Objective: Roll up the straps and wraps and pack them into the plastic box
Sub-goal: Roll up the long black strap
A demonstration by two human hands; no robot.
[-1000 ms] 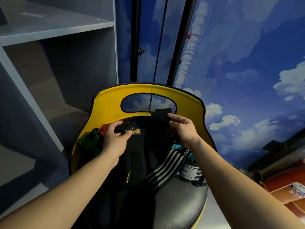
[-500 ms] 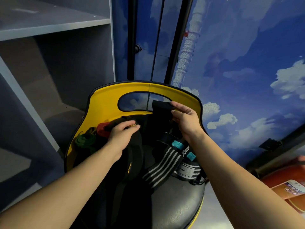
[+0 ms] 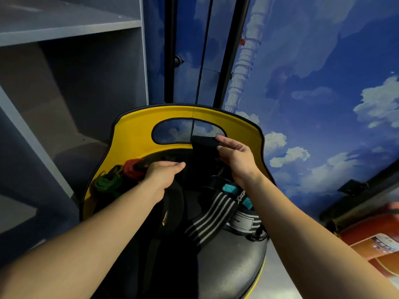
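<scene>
Blue cloud-painted walls crowd the yellow-backed black padded seat where I pinch the black fabric wrap between right-hand fingers while my left hand grips its lower run, and slack could snag the striped grey wrap, spoiling my roll.

Glossy black seat (leather-like), woven striped wrap

Only the partial white letters "Xer" read on the black-and-teal wrap; other labels are illegible.
</scene>
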